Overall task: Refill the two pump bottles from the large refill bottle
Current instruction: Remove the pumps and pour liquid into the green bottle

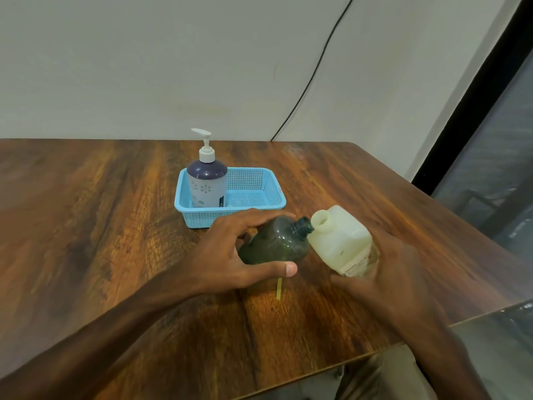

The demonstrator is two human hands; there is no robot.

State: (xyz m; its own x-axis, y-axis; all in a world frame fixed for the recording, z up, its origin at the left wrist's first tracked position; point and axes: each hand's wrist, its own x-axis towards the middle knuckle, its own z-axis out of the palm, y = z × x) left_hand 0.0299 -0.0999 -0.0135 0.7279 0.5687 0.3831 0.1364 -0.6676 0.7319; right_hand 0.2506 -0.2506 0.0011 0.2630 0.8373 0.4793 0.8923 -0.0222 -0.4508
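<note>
My left hand [230, 252] is gripping the dark green bottle [274, 243], tilted with its open neck touching the mouth of the white refill bottle [340, 241], which my right hand [386, 269] is gripping. Toward the tabletop's [86, 212] far edge, the pump bottle [206, 180] is standing in the blue basket [259, 203].

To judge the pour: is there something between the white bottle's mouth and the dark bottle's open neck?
Nothing visible. The refill bottle in the right hand almost meets the uncapped dark bottle, tilted in the left hand.
</note>
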